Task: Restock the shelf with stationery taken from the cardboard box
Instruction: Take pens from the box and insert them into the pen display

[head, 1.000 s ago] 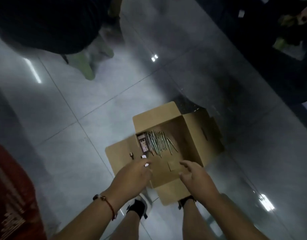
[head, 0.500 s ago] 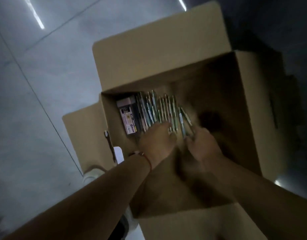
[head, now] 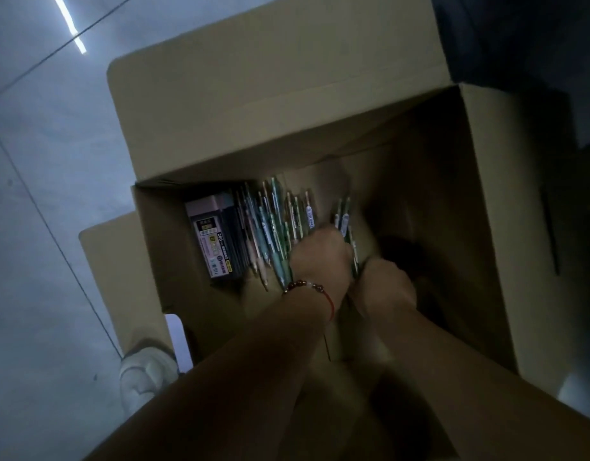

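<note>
An open cardboard box (head: 287,104) fills the view, seen from above. On its bottom lie several green and pink pens (head: 273,227) in a row beside a small dark packet with a label (head: 217,241). Both my hands are deep inside the box. My left hand (head: 320,257), with a bead bracelet at the wrist, is closed over the near ends of the pens. My right hand (head: 383,284) is closed beside it, gripping a few pens that stick up between the two hands. The shelf is out of view.
The box stands on a grey tiled floor (head: 54,194). A white shoe (head: 144,371) shows at the box's left side, below a lowered flap. The right half of the box bottom is dark and bare.
The camera has dropped close to the box. Both hands went from hovering above the box down onto the pens and have closed around them.
</note>
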A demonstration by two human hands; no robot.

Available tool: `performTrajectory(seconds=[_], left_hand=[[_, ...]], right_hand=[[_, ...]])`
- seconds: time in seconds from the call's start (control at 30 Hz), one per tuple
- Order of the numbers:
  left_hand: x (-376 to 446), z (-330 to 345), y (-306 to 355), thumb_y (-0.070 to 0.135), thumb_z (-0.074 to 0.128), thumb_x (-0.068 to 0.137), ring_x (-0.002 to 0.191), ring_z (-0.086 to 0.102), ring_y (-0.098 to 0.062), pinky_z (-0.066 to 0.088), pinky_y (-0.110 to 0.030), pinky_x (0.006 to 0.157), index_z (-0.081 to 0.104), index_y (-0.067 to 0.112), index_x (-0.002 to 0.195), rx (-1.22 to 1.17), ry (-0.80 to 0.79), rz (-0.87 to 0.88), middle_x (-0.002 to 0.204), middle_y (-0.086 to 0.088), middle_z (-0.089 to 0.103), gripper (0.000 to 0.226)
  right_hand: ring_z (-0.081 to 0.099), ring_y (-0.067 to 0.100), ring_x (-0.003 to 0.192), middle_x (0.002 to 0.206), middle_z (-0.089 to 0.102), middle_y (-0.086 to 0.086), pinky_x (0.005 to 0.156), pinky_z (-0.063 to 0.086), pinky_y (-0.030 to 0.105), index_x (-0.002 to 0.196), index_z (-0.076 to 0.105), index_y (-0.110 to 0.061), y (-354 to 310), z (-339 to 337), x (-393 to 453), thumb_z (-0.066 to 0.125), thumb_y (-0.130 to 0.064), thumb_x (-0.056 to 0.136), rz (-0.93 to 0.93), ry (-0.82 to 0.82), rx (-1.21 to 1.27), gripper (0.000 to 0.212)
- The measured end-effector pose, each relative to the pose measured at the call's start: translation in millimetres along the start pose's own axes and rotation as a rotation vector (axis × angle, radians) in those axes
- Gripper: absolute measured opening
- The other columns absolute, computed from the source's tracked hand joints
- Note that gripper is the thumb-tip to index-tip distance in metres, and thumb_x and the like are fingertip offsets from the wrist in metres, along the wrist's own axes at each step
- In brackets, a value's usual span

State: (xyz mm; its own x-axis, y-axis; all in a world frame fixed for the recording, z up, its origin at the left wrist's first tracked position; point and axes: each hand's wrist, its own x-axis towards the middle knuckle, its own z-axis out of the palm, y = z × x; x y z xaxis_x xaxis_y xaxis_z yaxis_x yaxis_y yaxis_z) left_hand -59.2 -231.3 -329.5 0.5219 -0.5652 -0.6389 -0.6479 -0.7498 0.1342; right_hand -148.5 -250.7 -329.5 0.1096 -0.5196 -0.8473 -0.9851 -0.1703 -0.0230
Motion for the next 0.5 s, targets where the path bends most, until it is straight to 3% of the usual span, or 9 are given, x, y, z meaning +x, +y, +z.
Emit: performTrajectory(seconds=[0.13, 0.23, 0.33, 0.43, 0.5], left_hand=[[-4.7, 1.8, 5.0, 0.030, 0.053, 0.094, 0.092, 0.066, -0.027, 0.043, -0.031, 0.073, 0.065, 0.011, 0.100, 0.002, 0.027, 0.029, 0.100, -0.008, 0.068, 0.024], [-5.3, -1.2, 0.5, 0.033, 0.045, 0.097, 0.089, 0.064, -0.026, 0.038, -0.031, 0.068, 0.065, 0.010, 0.098, -0.044, 0.025, 0.018, 0.094, -0.007, 0.064, 0.031], [-9.1, -5.9, -20.7, 0.037, 0.037, 0.101, 0.075, 0.059, -0.021, 0.037, -0.029, 0.061, 0.060, 0.011, 0.102, -0.227, 0.031, -0.105, 0.086, -0.003, 0.060, 0.034], [-15.0, -5.4, -40.0, 0.038, 0.036, 0.105, 0.073, 0.060, -0.016, 0.049, -0.030, 0.062, 0.052, 0.013, 0.119, -0.389, 0.007, -0.193, 0.084, 0.001, 0.060, 0.033], [-13.1, -4.0, -41.8, 0.040, 0.041, 0.103, 0.079, 0.062, -0.020, 0.053, -0.034, 0.068, 0.051, 0.012, 0.116, -0.355, -0.009, -0.180, 0.087, 0.000, 0.062, 0.032]], right_hand=[[0.063, 0.028, 0.105, 0.120, 0.061, 0.009, 0.069, 0.042, 0.033, 0.122, 0.047, -0.014, -1.4, 8.3, -4.6, 0.049, -0.015, 0.098, -0.040, 0.081, 0.024, 0.025], [0.064, 0.029, 0.102, 0.115, 0.062, 0.008, 0.071, 0.046, 0.034, 0.113, 0.052, -0.016, -0.5, 10.6, -5.4, 0.056, -0.024, 0.095, -0.059, 0.079, 0.043, 0.020], [0.062, 0.033, 0.108, 0.117, 0.063, 0.012, 0.081, 0.048, 0.034, 0.114, 0.053, -0.014, -3.9, 4.3, -4.1, 0.067, -0.035, 0.087, -0.046, 0.040, 0.050, 0.037], [0.062, 0.032, 0.106, 0.117, 0.064, 0.010, 0.076, 0.046, 0.033, 0.120, 0.051, -0.014, -7.3, 1.3, -4.8, 0.069, -0.032, 0.086, -0.001, 0.003, 0.091, 0.042], [0.063, 0.031, 0.104, 0.114, 0.065, 0.009, 0.074, 0.044, 0.031, 0.117, 0.055, -0.015, -7.0, 1.3, -5.9, 0.067, -0.031, 0.087, 0.000, 0.006, 0.097, 0.035]])
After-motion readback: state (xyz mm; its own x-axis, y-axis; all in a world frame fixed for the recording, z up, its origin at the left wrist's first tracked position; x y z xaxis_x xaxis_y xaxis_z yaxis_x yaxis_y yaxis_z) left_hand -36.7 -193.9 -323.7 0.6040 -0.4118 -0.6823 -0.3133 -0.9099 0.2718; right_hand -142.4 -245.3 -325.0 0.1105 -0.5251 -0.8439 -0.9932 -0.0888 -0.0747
